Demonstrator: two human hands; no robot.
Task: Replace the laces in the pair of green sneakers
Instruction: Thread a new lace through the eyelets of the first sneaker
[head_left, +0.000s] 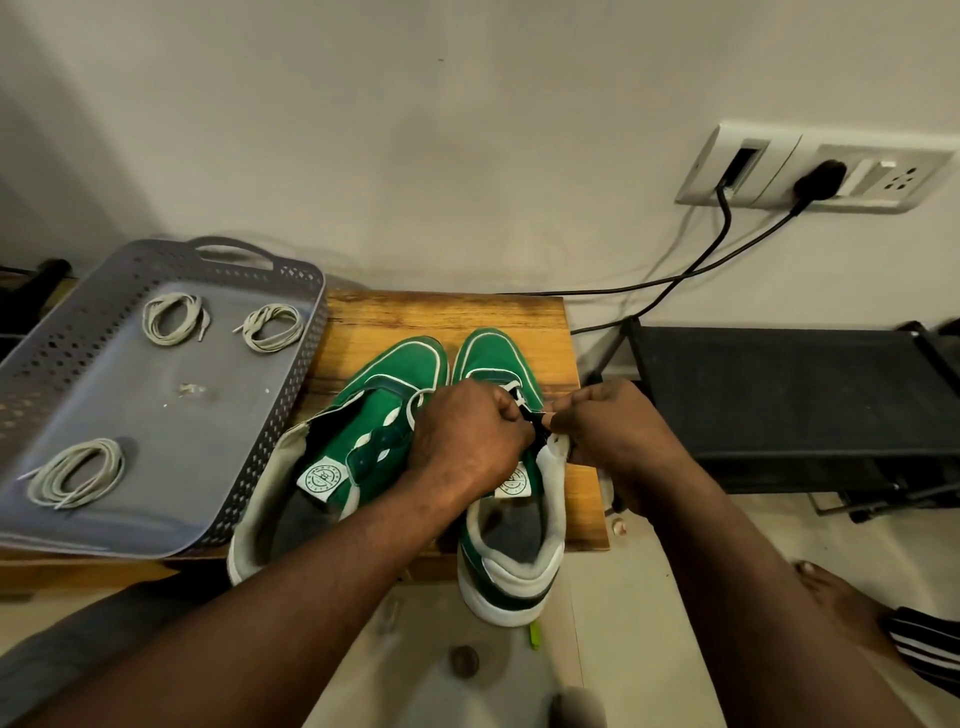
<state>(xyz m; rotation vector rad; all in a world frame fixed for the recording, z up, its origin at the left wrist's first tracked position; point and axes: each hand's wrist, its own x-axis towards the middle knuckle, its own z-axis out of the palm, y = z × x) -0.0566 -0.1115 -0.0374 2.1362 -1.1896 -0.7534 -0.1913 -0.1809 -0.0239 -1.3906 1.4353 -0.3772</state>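
Right now both my hands are curled over the right sneaker (511, 519) at 6 o'clock on the table (447, 312); left hand (467, 436) and right hand (615, 431) pinch its lace (513, 388) over the tongue. The left sneaker (374, 415) sits just beside it at 9 o'clock. Lace coils (171, 318) lie in the tray (130, 389) at 10 o'clock. Both heels overhang the near edge, so an uneven tug could drag the shoe off.

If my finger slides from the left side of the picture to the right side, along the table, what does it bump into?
Grey tray → green sneaker beside the tray → other green sneaker → black rack.
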